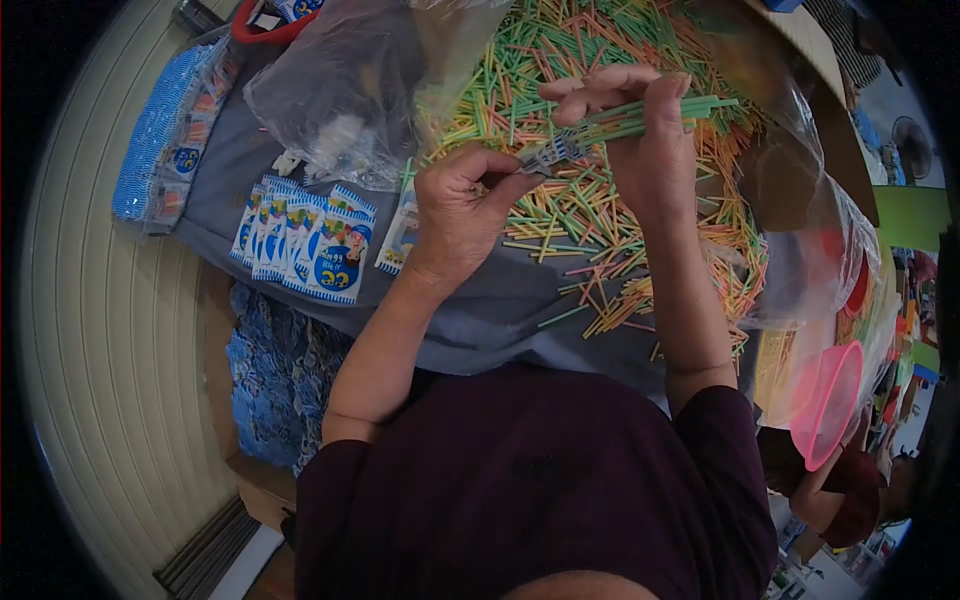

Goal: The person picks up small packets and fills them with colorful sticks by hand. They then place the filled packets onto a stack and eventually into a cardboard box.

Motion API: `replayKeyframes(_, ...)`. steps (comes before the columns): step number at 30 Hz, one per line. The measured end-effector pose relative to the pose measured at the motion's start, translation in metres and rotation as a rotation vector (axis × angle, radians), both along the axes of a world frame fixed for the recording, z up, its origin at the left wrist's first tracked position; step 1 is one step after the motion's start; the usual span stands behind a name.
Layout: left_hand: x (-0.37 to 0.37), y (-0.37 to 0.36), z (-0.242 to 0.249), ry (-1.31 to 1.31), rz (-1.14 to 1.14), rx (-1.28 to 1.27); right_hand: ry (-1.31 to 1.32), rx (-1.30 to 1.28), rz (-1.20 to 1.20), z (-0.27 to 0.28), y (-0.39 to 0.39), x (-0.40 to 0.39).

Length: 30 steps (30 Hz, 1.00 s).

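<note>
Left hand (462, 205) pinched blue-and-white plastic packet (550, 153) | right hand (655, 160) gripped thin green sticks (710, 105) | I saw pastel sticks (550, 60) heaped below

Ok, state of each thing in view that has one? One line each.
left hand: closed, pinching the wrapper
wrapper: pinched; contents unclear
right hand: closed on the stick bunch
stick bunch: gripped, ends poking past the thumb
loose sticks: heaped, scattered at the edge
printed packets: lying flat, overlapping
clear bag: crumpled
</note>
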State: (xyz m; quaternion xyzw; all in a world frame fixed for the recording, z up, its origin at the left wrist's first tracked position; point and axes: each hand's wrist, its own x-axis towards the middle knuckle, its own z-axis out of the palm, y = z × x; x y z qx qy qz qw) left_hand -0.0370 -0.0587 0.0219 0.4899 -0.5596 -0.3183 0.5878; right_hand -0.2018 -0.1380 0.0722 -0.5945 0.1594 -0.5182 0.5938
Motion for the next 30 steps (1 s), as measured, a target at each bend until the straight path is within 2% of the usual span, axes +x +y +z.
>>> replayKeyframes(2,-0.004,0.002,0.004,-0.111,0.027,-0.053,-0.035,0.026,0.024,-0.003,-0.001,-0.003)
replayKeyframes(4,-0.005,0.002,0.004,-0.115,0.026,-0.065,-0.070,0.053,0.050,-0.004,-0.002,-0.006)
replayKeyframes(7,-0.007,-0.001,0.002,-0.081,0.030,-0.107,0.045,0.001,0.041,-0.004,0.004,-0.007)
replayKeyframes(9,-0.009,-0.004,0.001,-0.041,0.034,-0.138,0.255,-0.029,-0.043,-0.003,0.008,-0.004)
replayKeyframes(12,-0.010,-0.009,-0.001,-0.124,0.042,-0.240,0.406,-0.143,-0.087,-0.007,0.007,-0.006)
replayKeyframes(16,-0.013,-0.011,-0.005,-0.158,0.020,-0.280,0.433,-0.139,-0.086,-0.009,0.001,-0.012)
replayKeyframes(18,-0.016,-0.011,-0.005,-0.135,0.010,-0.256,0.543,-0.192,-0.049,-0.009,-0.002,-0.017)
replayKeyframes(20,-0.023,-0.012,-0.004,0.146,-0.089,-0.177,0.563,-0.181,-0.032,-0.002,0.004,-0.014)
replayKeyframes(21,-0.026,-0.013,-0.003,0.147,-0.087,-0.180,0.583,-0.168,-0.016,0.001,0.006,-0.013)
replayKeyframes(23,-0.032,-0.014,-0.003,0.507,-0.201,0.031,0.564,-0.248,-0.029,0.003,-0.002,-0.016)
replayKeyframes(25,-0.035,-0.021,-0.006,0.567,-0.217,0.056,0.542,-0.325,-0.042,0.006,-0.009,-0.018)
replayKeyframes(27,-0.036,-0.031,-0.008,0.629,-0.232,0.083,0.414,-0.195,-0.200,0.012,-0.014,-0.018)
replayKeyframes(28,-0.037,-0.036,-0.010,0.660,-0.248,0.072,0.252,-0.155,-0.181,0.010,-0.016,-0.015)
replayKeyframes(29,-0.038,-0.040,-0.012,0.692,-0.265,0.065,0.254,-0.152,-0.182,0.012,-0.013,-0.016)
replayKeyframes(30,-0.038,-0.042,-0.009,0.695,-0.266,0.075,0.362,-0.186,-0.168,0.014,-0.008,-0.018)
